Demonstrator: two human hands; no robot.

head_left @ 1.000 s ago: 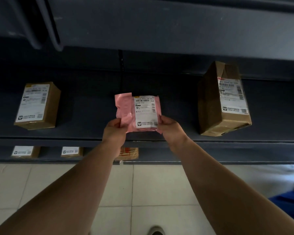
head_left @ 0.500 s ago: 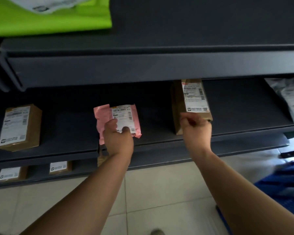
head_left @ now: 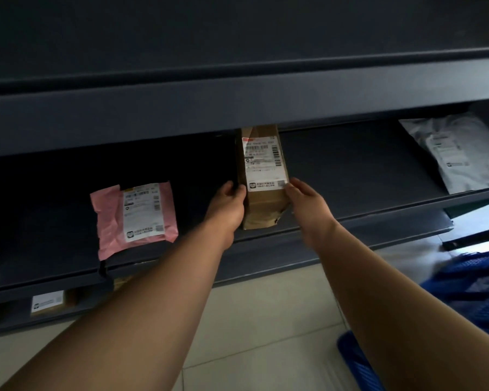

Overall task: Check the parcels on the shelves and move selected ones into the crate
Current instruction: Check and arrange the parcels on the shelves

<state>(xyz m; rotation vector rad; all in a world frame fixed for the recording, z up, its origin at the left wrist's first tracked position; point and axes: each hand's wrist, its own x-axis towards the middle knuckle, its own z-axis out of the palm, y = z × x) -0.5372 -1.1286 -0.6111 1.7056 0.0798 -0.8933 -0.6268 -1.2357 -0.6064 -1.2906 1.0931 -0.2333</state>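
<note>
A tall brown cardboard box with a white label stands on the dark middle shelf, its lower corner torn. My left hand presses against its left side and my right hand against its right side, so the box is held between them while it rests on the shelf. A pink mailer bag with a white label lies flat on the same shelf to the left, with no hand on it. The blue crate sits on the floor at the lower right.
A grey poly bag lies at the shelf's far right. The shelf above overhangs the box's top. A small labelled box sits on the lowest shelf at left. Pale floor tiles lie below.
My left hand let go of the pink mailer, which now lies on the shelf, and moved right to the brown box. My right hand closed onto the box's other side. The view shifted right.
</note>
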